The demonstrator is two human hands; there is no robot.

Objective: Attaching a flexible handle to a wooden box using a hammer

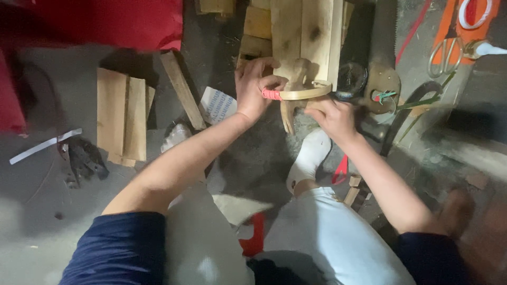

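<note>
My left hand [256, 87] grips a bent bamboo strip [303, 93] curved into a hoop, with red binding [272, 94] at the end by my fingers. My right hand [334, 117] holds the other side of the hoop, just below and right of it. The hoop wraps around a small carved wooden piece [291, 108] that stands between my hands, its lower end pointing down. Wooden planks [306, 37] lie just beyond the hoop.
Stacked boards [122, 113] and a loose slat [182, 89] lie to the left on the grey floor. A red cloth [105, 21] is at top left. A saw [384, 79], scissors [446, 53] and a tape ring [475, 13] sit at right. My white-socked foot [309, 158] is below the hoop.
</note>
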